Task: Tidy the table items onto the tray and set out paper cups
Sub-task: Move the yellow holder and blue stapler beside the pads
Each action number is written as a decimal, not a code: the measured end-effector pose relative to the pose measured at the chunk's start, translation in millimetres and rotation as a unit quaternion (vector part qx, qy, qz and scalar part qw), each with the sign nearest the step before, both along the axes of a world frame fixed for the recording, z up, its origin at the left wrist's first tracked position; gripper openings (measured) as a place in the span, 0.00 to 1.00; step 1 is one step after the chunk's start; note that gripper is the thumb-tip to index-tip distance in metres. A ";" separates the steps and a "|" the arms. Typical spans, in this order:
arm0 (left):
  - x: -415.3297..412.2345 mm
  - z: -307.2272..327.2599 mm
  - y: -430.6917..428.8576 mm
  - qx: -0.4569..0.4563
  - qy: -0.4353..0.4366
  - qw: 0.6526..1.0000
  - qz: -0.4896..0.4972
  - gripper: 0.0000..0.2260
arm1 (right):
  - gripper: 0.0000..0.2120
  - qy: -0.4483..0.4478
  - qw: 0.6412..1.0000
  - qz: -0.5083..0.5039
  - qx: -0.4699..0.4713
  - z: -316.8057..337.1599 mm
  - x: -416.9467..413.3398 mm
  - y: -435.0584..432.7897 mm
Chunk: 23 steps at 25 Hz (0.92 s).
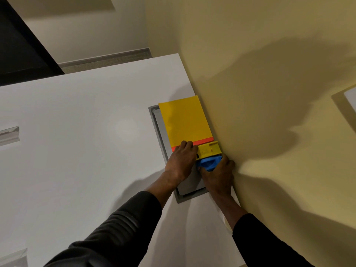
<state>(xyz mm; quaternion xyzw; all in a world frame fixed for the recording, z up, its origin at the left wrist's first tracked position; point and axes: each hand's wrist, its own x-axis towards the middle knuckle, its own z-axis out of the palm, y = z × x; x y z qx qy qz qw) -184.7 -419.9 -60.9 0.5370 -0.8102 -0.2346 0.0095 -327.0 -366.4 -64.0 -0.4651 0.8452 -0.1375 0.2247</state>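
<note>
A grey tray [156,130] lies on the white table against the yellow wall. On it rests a yellow pad [185,120] with an orange strip along its near edge. A small yellow box [209,149] sits at the pad's near right corner. My left hand [181,160] is curled over the left end of that box. My right hand [219,172] grips a blue plastic object [209,163] just in front of the box, pressed close to the wall. No paper cups are in view.
The white table [77,151] stretches left. A clear plastic item [9,133] lies at the left edge, and another [13,257] at the bottom left. The yellow wall [250,93] bounds the tray's right side. A dark panel stands at top left.
</note>
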 end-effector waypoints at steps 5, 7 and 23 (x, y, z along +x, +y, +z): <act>1.0 3.9 1.2 -0.008 -0.011 1.000 -0.002 0.33 | 0.48 0.030 0.999 0.026 0.003 5.7 -0.5 2.4; 4.8 8.0 8.4 -0.008 -0.024 1.000 0.010 0.38 | 0.48 0.060 0.997 0.046 0.025 14.4 1.2 4.9; 158.2 82.5 235.1 -0.084 -0.059 0.931 0.350 0.31 | 0.39 -0.034 0.887 0.460 -0.011 114.8 155.5 48.0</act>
